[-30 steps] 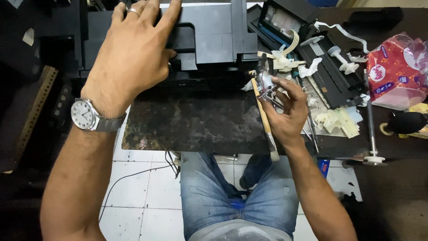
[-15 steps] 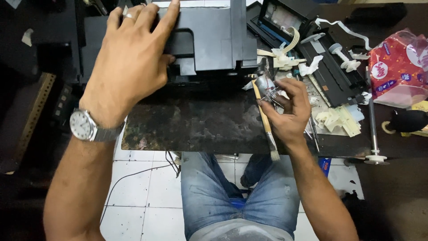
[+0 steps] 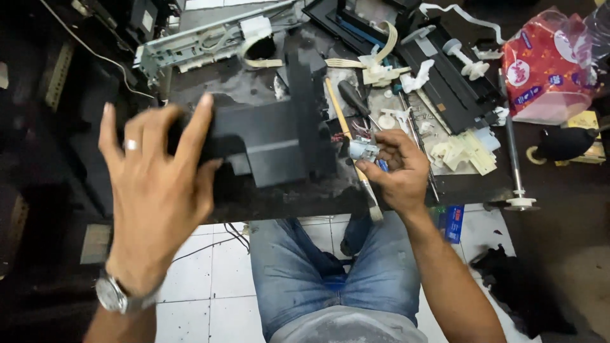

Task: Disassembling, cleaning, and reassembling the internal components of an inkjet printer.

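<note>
My left hand (image 3: pixel 159 184), with a ring and a wristwatch, grips the left end of a large black plastic printer housing (image 3: pixel 273 136) and holds it tilted over the dark, stained worktop (image 3: pixel 286 203). My right hand (image 3: pixel 397 168) holds a small grey-white part with coloured wires (image 3: pixel 363 149) just right of the housing. A wooden-handled brush (image 3: pixel 349 136) lies on the worktop under that hand, and a black-handled screwdriver (image 3: pixel 352 98) lies beside it.
A metal frame with a white ribbon cable (image 3: pixel 210 41) lies at the back. Black printer trays and white plastic pieces (image 3: pixel 445 70) crowd the right. A red printed bag (image 3: pixel 546 70) sits far right, a metal roller shaft (image 3: pixel 511 152) beside it. My jeans-clad knees are over white floor tiles.
My left hand has pulled the black housing toward me and tilted it, uncovering the metal frame behind. My right hand stays in place with the small part.
</note>
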